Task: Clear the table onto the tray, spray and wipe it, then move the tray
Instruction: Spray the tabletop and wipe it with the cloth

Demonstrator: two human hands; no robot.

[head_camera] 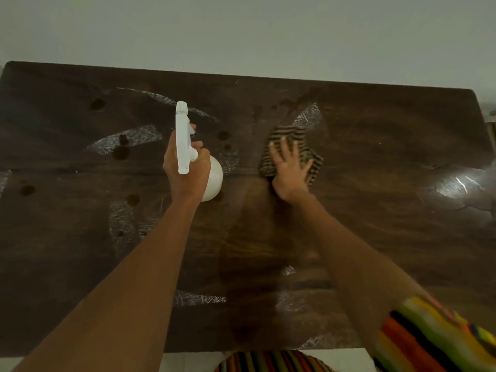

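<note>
My left hand (185, 167) grips a white spray bottle (214, 178) by the neck above the middle of the dark wooden table (375, 210), its nozzle pointing away from me. To its right, my right hand (291, 170) presses flat with spread fingers on a striped dark-and-tan cloth (287, 135) lying on the tabletop. Wet streaks and dark droplets mark the wood around both hands. No tray is in view.
The table's far edge meets a plain pale wall (241, 30). A bright glare patch (456, 183) lies near the table's right end. My striped multicoloured sleeve (429, 334) shows at the lower right, at the table's near edge.
</note>
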